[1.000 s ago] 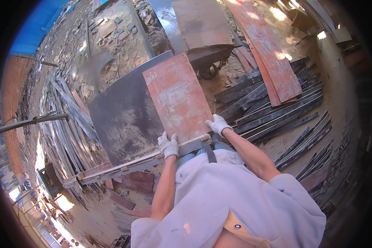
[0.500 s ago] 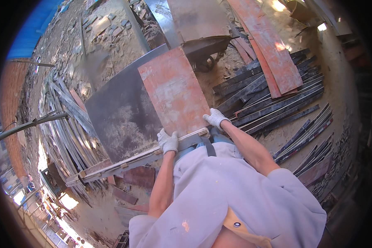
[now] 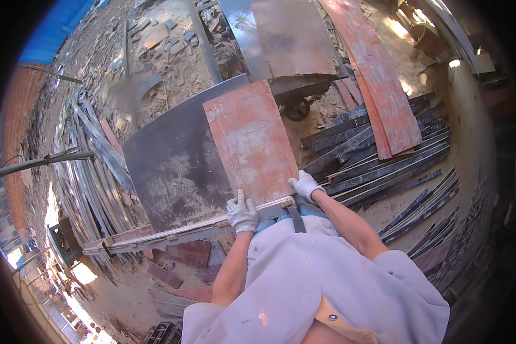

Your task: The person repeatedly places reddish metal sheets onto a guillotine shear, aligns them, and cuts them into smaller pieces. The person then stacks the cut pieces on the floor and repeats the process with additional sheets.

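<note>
I have my left hand (image 3: 242, 217), fingers extended, at the red board (image 3: 251, 140)'s lower-left corner. My right hand (image 3: 307, 186) touches its right edge; whether gripping, I cannot tell.

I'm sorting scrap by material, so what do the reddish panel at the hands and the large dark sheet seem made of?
Reddish panel: probably plywood with a worn, matte coating; pale scuffs mottle its flat face. Dark sheet: perhaps coated board, possibly metal; smooth-looking, with pale dusty smears.

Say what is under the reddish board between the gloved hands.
A dark panel shows past the left edge of the reddish board; whatever lies directly beneath is covered.
</note>
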The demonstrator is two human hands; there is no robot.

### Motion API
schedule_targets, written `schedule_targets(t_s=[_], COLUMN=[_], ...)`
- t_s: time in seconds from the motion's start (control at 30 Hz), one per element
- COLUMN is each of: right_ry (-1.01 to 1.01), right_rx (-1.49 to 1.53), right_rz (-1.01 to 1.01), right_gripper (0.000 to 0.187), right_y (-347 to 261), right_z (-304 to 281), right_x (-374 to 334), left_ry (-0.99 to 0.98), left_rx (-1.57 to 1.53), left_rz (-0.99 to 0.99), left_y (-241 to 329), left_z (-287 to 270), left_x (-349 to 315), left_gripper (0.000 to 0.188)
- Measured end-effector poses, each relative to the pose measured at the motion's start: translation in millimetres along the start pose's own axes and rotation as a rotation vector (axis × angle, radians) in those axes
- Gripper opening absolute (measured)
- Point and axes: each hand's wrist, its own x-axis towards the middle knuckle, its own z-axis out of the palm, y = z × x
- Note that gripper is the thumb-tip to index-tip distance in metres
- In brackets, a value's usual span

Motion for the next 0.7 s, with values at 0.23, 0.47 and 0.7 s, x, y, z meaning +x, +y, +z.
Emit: schedule_targets(t_s=[0.23, 0.47, 0.7], right_ry=[-0.019, 0.047, -0.595], right_rx=[0.266, 0.251, 0.935], right_rz=[-0.199, -0.590, -0.525], right_gripper=[0.058, 0.072, 0.061], right_y=[-48, -193, -174], right_z=[-60, -118, -113], right_x=[-45, -159, -176], left_ry=[0.048, -0.472, -0.303], left_rx=[-0.249, -1.082, -1.550], left_rz=[-0.293, -0.841, -0.939], left_y=[7, 11, 42], left_z=[3, -44, -80], left_x=[36, 77, 26], left_gripper=[0.072, 0.082, 0.067])
